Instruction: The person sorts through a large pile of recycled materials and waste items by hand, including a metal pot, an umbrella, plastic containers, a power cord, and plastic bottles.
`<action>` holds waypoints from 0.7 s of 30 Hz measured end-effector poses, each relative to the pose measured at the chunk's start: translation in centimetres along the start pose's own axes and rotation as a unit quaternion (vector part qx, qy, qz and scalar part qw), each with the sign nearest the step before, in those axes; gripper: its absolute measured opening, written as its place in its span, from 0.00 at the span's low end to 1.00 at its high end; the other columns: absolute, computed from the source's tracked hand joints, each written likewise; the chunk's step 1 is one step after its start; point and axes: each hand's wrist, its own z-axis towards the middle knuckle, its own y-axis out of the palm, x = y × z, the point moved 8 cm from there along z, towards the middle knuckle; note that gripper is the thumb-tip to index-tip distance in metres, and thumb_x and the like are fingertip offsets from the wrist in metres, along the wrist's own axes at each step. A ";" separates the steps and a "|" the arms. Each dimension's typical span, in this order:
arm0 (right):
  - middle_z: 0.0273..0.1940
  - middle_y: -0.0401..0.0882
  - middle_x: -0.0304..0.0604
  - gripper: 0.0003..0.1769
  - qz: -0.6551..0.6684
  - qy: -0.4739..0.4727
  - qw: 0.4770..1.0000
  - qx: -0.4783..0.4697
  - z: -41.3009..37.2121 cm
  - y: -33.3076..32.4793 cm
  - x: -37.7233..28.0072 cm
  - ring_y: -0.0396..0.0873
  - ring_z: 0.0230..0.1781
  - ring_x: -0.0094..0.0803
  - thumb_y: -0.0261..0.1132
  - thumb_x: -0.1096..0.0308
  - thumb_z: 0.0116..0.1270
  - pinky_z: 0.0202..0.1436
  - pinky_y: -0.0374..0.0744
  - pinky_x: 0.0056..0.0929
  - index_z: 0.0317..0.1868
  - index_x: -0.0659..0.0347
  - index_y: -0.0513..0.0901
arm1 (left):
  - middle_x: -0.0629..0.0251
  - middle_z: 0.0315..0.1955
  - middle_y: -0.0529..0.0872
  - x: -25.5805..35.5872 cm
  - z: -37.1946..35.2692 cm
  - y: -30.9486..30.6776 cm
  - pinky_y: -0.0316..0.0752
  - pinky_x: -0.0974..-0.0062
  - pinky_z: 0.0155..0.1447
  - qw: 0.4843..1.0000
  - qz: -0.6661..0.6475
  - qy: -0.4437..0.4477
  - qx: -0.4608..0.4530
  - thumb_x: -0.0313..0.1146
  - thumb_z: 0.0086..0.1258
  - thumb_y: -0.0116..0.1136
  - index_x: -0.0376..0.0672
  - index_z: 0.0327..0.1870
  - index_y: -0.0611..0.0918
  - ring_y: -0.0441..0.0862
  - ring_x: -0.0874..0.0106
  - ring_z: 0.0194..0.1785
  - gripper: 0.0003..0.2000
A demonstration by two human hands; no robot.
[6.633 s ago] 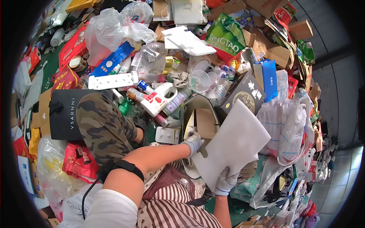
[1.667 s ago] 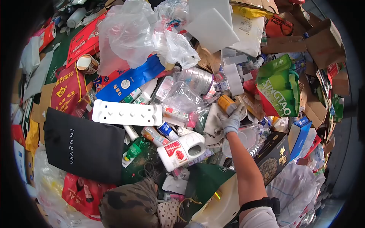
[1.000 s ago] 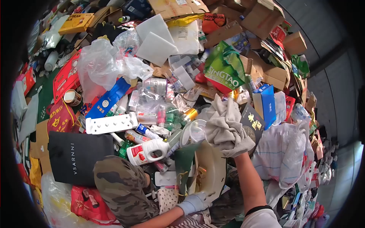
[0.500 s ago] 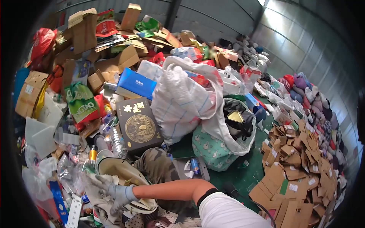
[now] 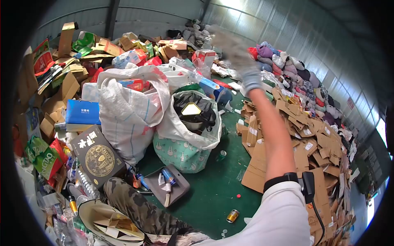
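My right hand [image 5: 240,55], in a pale grey glove, is raised at the end of the outstretched arm, high in the view. It is smeared by motion, so its fingers and anything in them cannot be made out. Behind it in the view are piled bundles and the heap of flattened cardboard [image 5: 303,151]. My left hand is out of view. By my camouflage-trousered leg [image 5: 139,205] stands an open container [image 5: 88,211] with cardboard pieces inside. A grey dustpan [image 5: 178,190] holding a blue can and small scraps lies on the green floor.
A large white woven sack [image 5: 127,110] stands beside a green patterned bag [image 5: 180,151] with dark items inside. A black box with gold print [image 5: 98,158] leans among mixed waste at left. A gold can [image 5: 232,216] lies on the floor. Stuffed bundles [image 5: 295,74] line the far wall.
My right hand has swung from the cloth and waste at lower left up to the upper right. The view has turned right, bringing the gold can and more cardboard into sight.
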 end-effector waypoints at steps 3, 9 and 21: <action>0.50 0.68 0.56 0.19 -0.217 0.231 0.914 0.254 -8.5 -24.5 13.4 0.67 0.54 0.52 0.60 0.66 0.53 0.59 0.67 0.44 0.48 0.54 0.70 | 0.61 0.48 0.76 1.8 1.3 -1.8 0.71 0.69 0.52 1.000 -0.006 0.009 0.013 0.43 0.65 0.51 0.46 0.56 0.70 0.75 0.67 0.49 0.20; 0.48 0.71 0.54 0.15 -0.200 0.466 0.860 -0.059 -45.7 -5.1 23.9 0.70 0.52 0.48 0.61 0.71 0.52 0.57 0.69 0.39 0.42 0.58 0.73 | 0.61 0.47 0.77 4.8 3.3 -22.1 0.70 0.67 0.53 0.988 -0.110 0.004 0.104 0.44 0.66 0.50 0.45 0.54 0.72 0.75 0.66 0.49 0.19; 0.49 0.74 0.50 0.11 0.159 -0.141 0.950 -0.228 -16.8 39.1 -16.5 0.73 0.50 0.45 0.58 0.80 0.55 0.54 0.71 0.33 0.40 0.62 0.75 | 0.63 0.38 0.80 -2.4 -1.6 -27.9 0.76 0.71 0.37 0.976 -0.150 -0.087 0.134 0.35 0.65 0.51 0.42 0.52 0.71 0.79 0.70 0.35 0.16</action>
